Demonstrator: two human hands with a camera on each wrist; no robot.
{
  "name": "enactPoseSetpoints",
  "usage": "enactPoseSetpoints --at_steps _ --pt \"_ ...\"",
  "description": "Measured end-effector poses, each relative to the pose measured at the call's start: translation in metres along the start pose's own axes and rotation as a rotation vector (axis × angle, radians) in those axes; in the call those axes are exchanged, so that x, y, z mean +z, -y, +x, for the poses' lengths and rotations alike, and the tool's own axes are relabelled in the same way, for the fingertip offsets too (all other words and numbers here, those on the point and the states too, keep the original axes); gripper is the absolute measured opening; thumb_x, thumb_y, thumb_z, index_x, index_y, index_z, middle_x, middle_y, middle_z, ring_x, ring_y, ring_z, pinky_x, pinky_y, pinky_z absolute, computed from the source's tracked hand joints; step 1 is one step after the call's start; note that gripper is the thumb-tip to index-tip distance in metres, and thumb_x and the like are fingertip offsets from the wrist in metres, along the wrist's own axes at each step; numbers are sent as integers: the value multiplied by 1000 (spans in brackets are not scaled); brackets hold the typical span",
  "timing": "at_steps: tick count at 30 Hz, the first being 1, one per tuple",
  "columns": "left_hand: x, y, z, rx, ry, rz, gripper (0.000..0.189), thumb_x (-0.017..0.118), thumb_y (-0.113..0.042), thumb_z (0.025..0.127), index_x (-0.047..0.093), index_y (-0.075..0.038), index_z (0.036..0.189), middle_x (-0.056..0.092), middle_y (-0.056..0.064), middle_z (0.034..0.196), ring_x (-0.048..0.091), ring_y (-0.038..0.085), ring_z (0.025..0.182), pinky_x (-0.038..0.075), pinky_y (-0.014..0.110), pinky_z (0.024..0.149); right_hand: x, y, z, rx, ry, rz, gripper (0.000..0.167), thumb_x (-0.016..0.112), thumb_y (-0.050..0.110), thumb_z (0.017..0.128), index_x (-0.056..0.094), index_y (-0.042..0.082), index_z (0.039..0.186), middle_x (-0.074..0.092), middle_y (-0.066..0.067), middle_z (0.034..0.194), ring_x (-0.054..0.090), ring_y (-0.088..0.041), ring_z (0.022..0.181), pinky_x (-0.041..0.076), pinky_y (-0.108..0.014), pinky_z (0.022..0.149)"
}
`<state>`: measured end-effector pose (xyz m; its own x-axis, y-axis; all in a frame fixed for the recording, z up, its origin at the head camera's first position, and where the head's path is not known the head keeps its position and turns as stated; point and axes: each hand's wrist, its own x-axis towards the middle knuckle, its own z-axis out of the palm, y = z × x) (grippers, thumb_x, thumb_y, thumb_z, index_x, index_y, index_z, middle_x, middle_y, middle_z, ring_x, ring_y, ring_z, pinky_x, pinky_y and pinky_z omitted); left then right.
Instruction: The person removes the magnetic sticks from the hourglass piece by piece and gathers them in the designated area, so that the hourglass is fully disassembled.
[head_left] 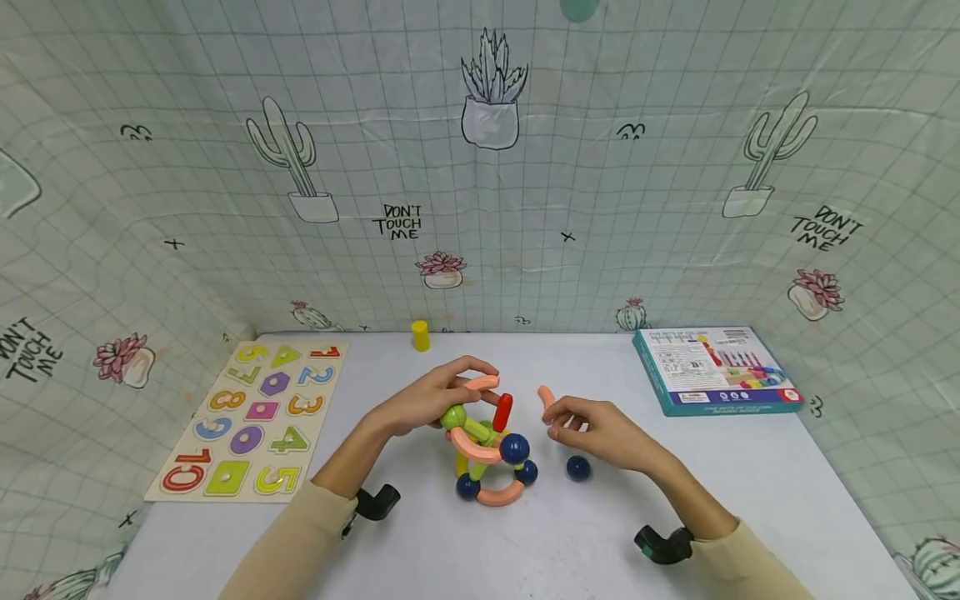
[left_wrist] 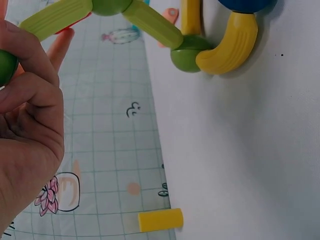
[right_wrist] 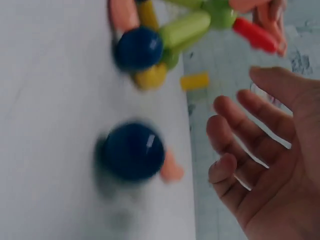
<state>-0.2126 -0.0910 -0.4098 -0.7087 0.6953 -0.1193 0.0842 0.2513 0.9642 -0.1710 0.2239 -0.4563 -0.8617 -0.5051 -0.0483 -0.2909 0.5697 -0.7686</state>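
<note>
My left hand (head_left: 431, 400) holds the upper left of a ball-and-stick toy structure, its fingers curled at a green ball (left_wrist: 6, 67) and green rod (left_wrist: 56, 19). A salmon curved rod (head_left: 482, 382) lies by these fingers, and a red rod (head_left: 503, 412) sticks up from the structure. Navy balls (head_left: 515, 449), salmon curved rods (head_left: 499, 495) and yellow pieces (left_wrist: 230, 47) form its lower part. My right hand (head_left: 596, 429) is off to the right, fingers loosely bent and holding nothing. Close to it are a loose salmon curved rod (head_left: 546, 395) and a loose navy ball (head_left: 578, 468).
A number-and-shape puzzle board (head_left: 253, 390) lies at the left of the white table (head_left: 442, 550). At the back right is a teal toy box (head_left: 716, 371). A yellow cylinder (head_left: 420, 336) stands by the back edge, before the patterned cloth (head_left: 540, 192).
</note>
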Motion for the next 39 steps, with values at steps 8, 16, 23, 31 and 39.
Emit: enactPoseSetpoints --at_steps 8,16,23,31,39 --pt "0 -2 -2 2 -14 9 34 49 -16 106 51 -21 140 70 8 124 27 13 44 26 22 43 22 34 28 -36 -21 230 38 68 30 98 57 16 132 73 -7 109 68 -32 88 57 -49 73" --pt "0 -1 -8 -3 -67 33 36 51 -17 105 51 -23 140 70 3 118 29 15 48 26 23 45 38 40 39 -84 -71 271 48 74 28 93 53 9 133 74 -3 98 70 -18 81 58 -50 71" --pt "-1 1 -9 -8 -90 35 36 49 -15 106 50 -20 141 71 4 113 29 13 46 26 23 44 44 42 43 -100 -117 216 47 77 22 91 55 8 129 72 -6 100 71 -16 87 56 -28 73" --pt "1 2 -8 -20 -97 42 36 49 -15 106 50 -22 141 72 1 114 28 13 46 26 23 44 49 39 42 -62 -171 242 33 68 10 95 53 12 125 62 -12 113 69 -16 66 57 -47 56" --pt "1 1 -8 -11 -101 51 37 49 -15 106 50 -19 142 72 1 114 28 14 46 26 23 44 46 37 40 -35 -172 240 35 71 16 95 55 14 127 66 -9 109 70 -22 74 58 -49 61"
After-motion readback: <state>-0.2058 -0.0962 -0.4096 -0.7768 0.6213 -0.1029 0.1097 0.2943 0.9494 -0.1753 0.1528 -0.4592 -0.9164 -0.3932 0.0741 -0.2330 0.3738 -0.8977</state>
